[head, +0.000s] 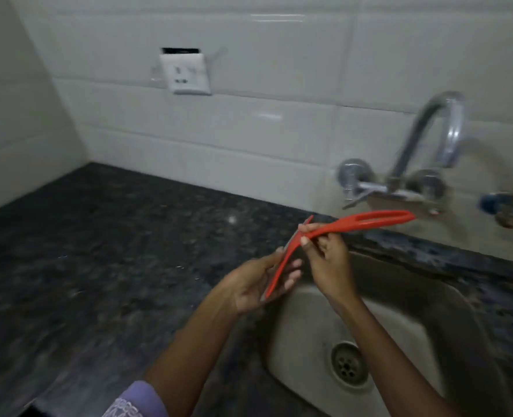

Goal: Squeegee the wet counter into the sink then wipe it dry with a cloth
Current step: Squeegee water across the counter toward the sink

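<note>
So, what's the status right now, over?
Both hands on the red squeegee: left hand at the blade, right hand on the handle. Held above the sink edge. No cloth visible.

Red plastic squeegee (339, 228); speckled stone counter (98, 266); dull steel sink (399, 311) (tiles (249, 121) glossy).

I'm in a home kitchen, by the look of it. Dark speckled stone counter (104, 251) runs into the corner, w/ a steel sink (448, 299) set in it, drain (349, 365) at the bottom. Wall-mounted chrome tap (424, 145) w/ a curved spout sits above the basin. White glazed tiles (264, 115) cover the wall behind, and a white socket plate (186, 74) is fixed there (hanging a bit loose, dark gap above it).
</note>
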